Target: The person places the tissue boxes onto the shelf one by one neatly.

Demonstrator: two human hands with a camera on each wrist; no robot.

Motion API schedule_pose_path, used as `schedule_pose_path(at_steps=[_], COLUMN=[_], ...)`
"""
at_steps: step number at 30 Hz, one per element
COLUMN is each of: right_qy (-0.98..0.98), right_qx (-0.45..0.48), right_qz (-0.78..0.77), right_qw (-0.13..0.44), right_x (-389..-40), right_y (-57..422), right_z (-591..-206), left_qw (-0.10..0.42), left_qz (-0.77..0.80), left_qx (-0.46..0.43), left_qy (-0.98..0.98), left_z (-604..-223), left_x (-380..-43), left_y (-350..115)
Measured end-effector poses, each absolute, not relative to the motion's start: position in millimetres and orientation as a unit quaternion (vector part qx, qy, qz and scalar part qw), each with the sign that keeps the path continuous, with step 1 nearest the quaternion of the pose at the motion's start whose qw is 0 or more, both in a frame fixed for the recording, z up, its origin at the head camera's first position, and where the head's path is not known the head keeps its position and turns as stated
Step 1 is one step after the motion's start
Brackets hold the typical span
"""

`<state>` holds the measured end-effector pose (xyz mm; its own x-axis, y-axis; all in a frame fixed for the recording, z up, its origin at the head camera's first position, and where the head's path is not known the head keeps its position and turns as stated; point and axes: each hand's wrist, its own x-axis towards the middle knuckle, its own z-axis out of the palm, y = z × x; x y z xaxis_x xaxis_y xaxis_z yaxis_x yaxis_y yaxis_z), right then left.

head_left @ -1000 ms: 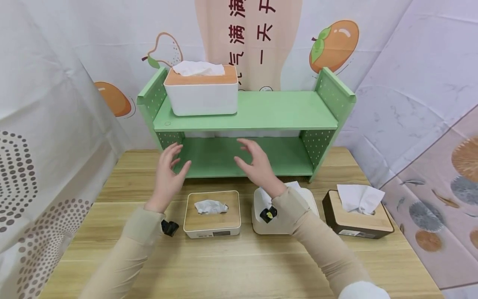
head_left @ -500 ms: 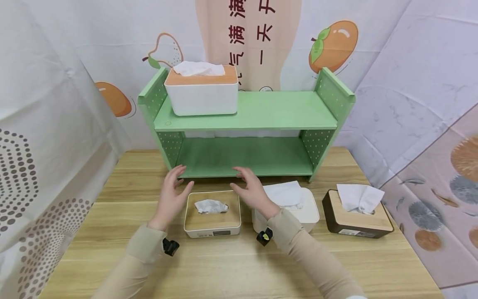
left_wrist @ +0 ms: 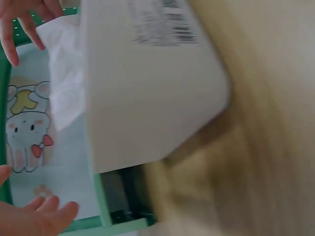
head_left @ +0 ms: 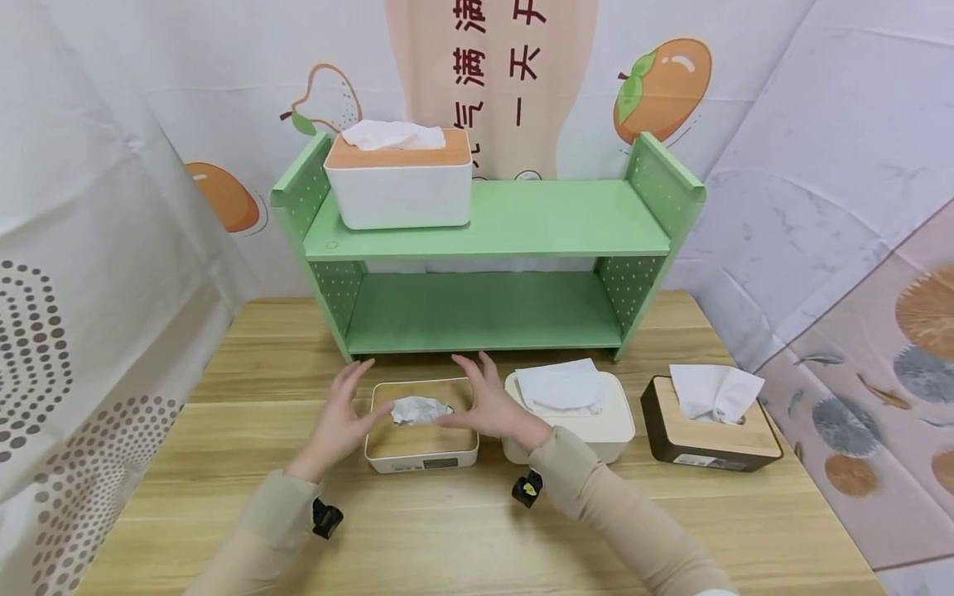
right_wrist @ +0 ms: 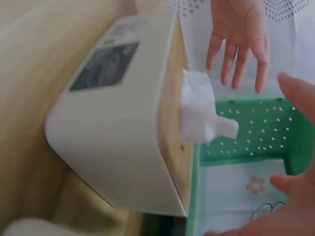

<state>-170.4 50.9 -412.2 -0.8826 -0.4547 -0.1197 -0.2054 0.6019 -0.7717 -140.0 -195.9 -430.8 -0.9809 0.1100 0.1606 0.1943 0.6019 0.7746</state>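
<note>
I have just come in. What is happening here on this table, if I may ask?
A person's left hand and right hand hover, fingers apart, at the two sides of a wooden-topped tissue box on the table; neither hand grips it. To its right stand a plain white tissue box and a dark-sided tissue box. Behind is a green shelf, with an orange-topped tissue box at the left of its upper board.
</note>
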Motion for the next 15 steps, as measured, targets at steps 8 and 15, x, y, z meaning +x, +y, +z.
schedule_pose_path(at_steps=[8,15], right_qy=[0.873,0.868], right_qx=[-0.127,-0.141], right_qz=[-0.420,-0.420], right_qw=[0.214,0.223], right_x=[-158.3,-153.7], right_y=[42.1,38.5], right_z=[-427.5,-438.9], left_qw=[-0.054,-0.090], left_qz=[-0.413,-0.419], left_qx=[-0.061,-0.045], left_qy=[-0.907,-0.902], left_z=[-448.4,-461.2], left_x=[-130.8,-125.2], left_y=[-197.9,-195.8])
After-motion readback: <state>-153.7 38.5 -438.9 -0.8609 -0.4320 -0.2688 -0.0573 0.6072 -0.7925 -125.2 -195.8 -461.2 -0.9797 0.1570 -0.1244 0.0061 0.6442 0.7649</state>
